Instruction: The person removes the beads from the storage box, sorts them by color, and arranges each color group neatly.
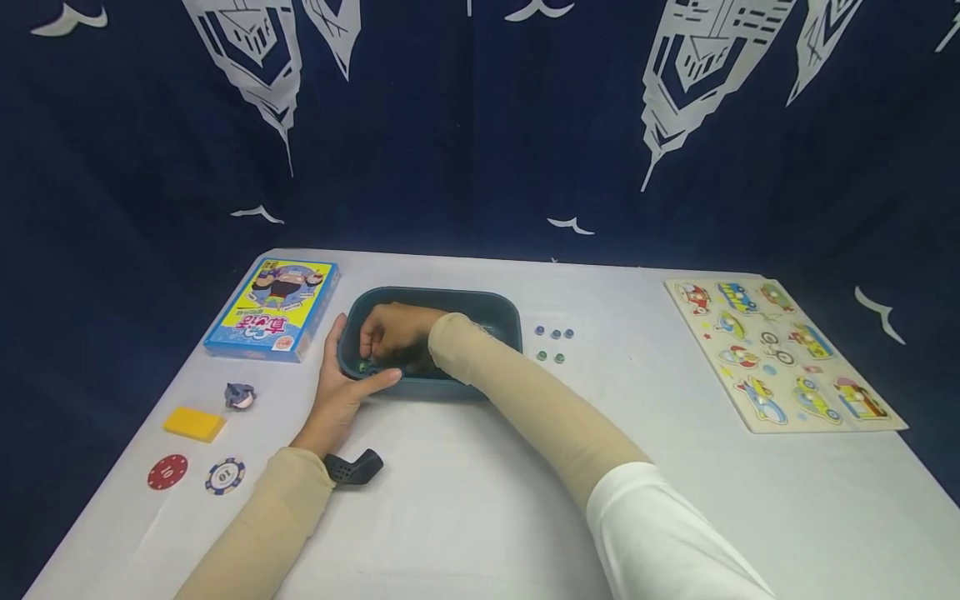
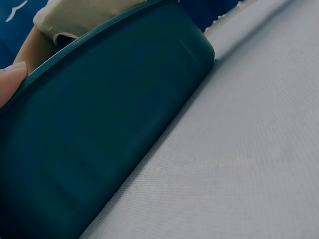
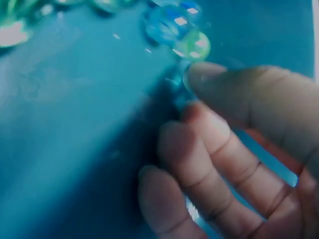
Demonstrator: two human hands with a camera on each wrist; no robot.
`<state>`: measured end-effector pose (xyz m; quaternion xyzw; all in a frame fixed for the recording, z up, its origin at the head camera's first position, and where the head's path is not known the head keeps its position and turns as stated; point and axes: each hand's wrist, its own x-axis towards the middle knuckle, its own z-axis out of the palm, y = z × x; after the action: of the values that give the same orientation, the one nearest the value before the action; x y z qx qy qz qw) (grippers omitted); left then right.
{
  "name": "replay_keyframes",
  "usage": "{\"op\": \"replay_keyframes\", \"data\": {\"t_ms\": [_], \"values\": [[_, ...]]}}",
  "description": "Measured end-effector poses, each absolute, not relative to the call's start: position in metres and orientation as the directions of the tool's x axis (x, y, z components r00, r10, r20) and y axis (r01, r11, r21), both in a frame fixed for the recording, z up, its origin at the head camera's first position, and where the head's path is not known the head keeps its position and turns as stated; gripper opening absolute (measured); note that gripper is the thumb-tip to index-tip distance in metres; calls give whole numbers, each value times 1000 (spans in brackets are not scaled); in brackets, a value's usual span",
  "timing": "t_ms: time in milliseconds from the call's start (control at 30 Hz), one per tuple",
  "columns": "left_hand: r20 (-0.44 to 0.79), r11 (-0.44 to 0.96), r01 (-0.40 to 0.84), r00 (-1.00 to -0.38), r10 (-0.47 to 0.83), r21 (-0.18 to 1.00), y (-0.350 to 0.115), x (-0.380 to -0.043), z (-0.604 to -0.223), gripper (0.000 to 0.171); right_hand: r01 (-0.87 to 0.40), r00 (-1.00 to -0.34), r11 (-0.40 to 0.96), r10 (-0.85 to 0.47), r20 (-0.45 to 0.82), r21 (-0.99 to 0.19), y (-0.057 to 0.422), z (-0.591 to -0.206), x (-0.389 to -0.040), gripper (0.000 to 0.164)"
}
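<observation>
A dark teal plastic basin [image 1: 480, 389] stands at the middle of the table. My left hand [image 1: 341, 392] rests against its near left corner, fingers straight along the outer wall and thumb along the front rim. Inside it, my right hand [image 1: 396, 329] is bent down with curled fingers. In the right wrist view, the thumb and index finger pinch a blurred bluish glass marble [image 3: 181, 92]. A green marble [image 3: 195, 46] and a blue marble [image 3: 166, 25] lie just beyond the fingertips. Several blue marbles [image 1: 556, 334] and two green marbles [image 1: 559, 358] sit in rows right of the basin.
A boxed game [image 1: 270, 308] lies back left. Nearer are a small shark figure [image 1: 240, 396], a yellow block [image 1: 194, 423], a red chip [image 1: 167, 472] and a white-blue chip [image 1: 225, 476]. A picture puzzle board [image 1: 780, 367] lies right. A dark curtain [image 1: 465, 150] hangs behind.
</observation>
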<state>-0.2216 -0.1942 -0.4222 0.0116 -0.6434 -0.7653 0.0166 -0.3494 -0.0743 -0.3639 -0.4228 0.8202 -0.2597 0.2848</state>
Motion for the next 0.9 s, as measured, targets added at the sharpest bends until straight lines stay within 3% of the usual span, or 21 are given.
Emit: {"op": "replay_keyframes", "data": {"t_ms": [267,500,700,900], "values": [[-7,-160,1,-999,-49,987,-193,-220,-420,115,-466,-464,430,-863,-200,-773,-49,-343,-356,13],[-58,-80,-51,-995,-85,995,-192,-219,-419,116,-365,-482,254,-875,-52,-896,-1,-328,-355,18],[-57,-72,-50,-994,-94,996,-190,-218,-418,117,-311,-593,187,-804,37,-932,58,-318,-341,21],[-50,-71,-43,-994,-100,997,-190,-216,-417,117,-284,-746,193,-659,91,-939,118,-330,-334,26]]}}
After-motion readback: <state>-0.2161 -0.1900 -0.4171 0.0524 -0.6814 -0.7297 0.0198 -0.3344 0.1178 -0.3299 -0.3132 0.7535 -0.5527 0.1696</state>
